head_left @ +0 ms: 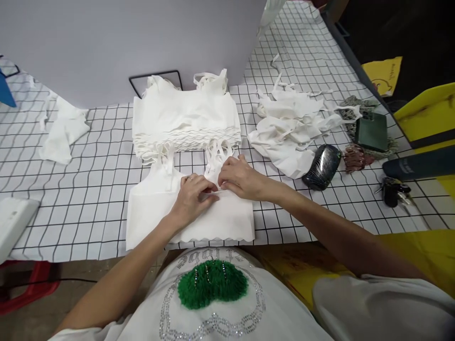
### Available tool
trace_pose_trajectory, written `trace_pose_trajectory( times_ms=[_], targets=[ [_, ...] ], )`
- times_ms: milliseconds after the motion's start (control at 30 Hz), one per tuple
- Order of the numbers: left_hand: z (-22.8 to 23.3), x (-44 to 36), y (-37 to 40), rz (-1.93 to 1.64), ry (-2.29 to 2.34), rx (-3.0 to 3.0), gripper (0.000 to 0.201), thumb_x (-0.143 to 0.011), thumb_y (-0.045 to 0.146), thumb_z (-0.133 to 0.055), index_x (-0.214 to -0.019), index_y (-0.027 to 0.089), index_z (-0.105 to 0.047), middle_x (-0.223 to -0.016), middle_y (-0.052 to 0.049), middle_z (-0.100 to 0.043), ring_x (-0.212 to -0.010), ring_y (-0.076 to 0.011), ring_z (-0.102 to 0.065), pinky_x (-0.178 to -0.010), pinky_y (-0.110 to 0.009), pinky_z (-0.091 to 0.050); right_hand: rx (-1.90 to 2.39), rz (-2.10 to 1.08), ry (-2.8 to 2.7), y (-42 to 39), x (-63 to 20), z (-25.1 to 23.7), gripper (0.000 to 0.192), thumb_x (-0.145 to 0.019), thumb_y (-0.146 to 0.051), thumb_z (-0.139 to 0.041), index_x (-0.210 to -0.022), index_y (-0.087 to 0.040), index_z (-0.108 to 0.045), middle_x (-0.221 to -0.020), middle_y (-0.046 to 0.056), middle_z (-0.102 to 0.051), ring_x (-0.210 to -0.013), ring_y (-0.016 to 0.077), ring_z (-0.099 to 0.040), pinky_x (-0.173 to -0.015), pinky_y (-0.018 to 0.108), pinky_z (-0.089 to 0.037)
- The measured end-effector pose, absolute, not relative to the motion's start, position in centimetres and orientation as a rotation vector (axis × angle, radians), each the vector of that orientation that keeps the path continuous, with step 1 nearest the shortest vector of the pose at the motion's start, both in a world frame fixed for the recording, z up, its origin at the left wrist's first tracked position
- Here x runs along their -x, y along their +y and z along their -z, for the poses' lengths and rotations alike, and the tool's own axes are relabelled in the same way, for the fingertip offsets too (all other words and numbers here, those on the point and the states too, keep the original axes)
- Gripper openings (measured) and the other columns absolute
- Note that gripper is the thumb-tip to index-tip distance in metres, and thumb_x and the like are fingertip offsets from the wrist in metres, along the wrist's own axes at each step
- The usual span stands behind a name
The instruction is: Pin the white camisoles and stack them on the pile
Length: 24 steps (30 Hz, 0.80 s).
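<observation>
The white top [156,213] lies flat on the checked table [88,189], right in front of me at the near edge. Its long side runs from 9 o'clock to 3 o'clock. Its wavy hem points at 6 o'clock, toward my body, and its straps [216,156] point at 12 o'clock.

My left hand [194,194] rests on the middle of the top, fingers curled and pinching a bit of the cloth. My right hand [240,177] sits just beside it at 3 o'clock, also pinching the cloth near the straps. The two hands' fingertips almost touch.

At 12 o'clock from the top is a neat stack of folded tops [185,121], touching the straps. At 2 o'clock is a loose pile of white cloth [287,132]. A dark shiny case [322,166] lies past it, near some keys [394,189].
</observation>
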<state>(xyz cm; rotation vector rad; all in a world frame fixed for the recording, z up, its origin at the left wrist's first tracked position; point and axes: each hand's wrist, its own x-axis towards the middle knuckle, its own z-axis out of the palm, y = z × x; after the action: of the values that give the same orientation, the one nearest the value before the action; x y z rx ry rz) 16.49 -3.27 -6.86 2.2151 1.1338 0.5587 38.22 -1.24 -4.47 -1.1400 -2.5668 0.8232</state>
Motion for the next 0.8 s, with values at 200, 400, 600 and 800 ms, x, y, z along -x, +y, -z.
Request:
trace_pose_trajectory(
  times_ms=[200,400,600,800],
  targets=[
    [7.5,-16.4,-3.3,-0.597,1.118,-2.276,0.006,-0.089,0.025,-0.072,-0.085,0.022,-0.074,-0.079,0.000,-0.067,-0.081,-0.0192,-0.055,-0.080,-0.036,-0.033,1.062,-0.836,-2.633,-1.2,-38.3,4.1,0.017,-0.095,-0.015,-0.049,-0.085,-0.017,-0.063,-0.085,0.007,-0.066,-0.100,0.0251,-0.047,-0.090,0.047,-0.026],
    [7.4,-16.3,-3.1,-0.531,1.120,-2.252,0.014,-0.090,0.033,-0.071,-0.082,0.022,-0.074,-0.076,0.000,-0.066,-0.079,-0.0188,-0.055,-0.081,-0.037,-0.034,0.982,-0.883,-2.704,-1.1,-38.0,3.6,0.018,-0.095,-0.013,-0.049,-0.084,-0.016,-0.062,-0.083,0.006,-0.064,-0.101,0.0250,-0.046,-0.095,0.052,-0.025],
    [7.1,-16.4,-2.9,-0.474,1.123,-2.213,0.016,-0.088,0.034,-0.072,-0.078,0.022,-0.072,-0.077,0.000,-0.067,-0.081,-0.0192,-0.056,-0.084,-0.038,-0.034,0.958,-0.881,-2.718,-0.9,-37.6,3.3,0.019,-0.094,-0.013,-0.048,-0.081,-0.017,-0.061,-0.081,0.006,-0.063,-0.097,0.0247,-0.046,-0.097,0.054,-0.027],
    [6.9,-16.5,-2.8,-0.467,1.122,-2.187,0.019,-0.087,0.033,-0.073,-0.073,0.020,-0.067,-0.073,0.000,-0.067,-0.077,-0.0186,-0.055,-0.083,-0.038,-0.034,0.954,-0.812,-2.696,-1.3,-36.9,3.7,0.015,-0.092,-0.011,-0.049,-0.083,-0.016,-0.060,-0.083,0.006,-0.064,-0.100,0.0261,-0.048,-0.097,0.054,-0.027]
  ],
)
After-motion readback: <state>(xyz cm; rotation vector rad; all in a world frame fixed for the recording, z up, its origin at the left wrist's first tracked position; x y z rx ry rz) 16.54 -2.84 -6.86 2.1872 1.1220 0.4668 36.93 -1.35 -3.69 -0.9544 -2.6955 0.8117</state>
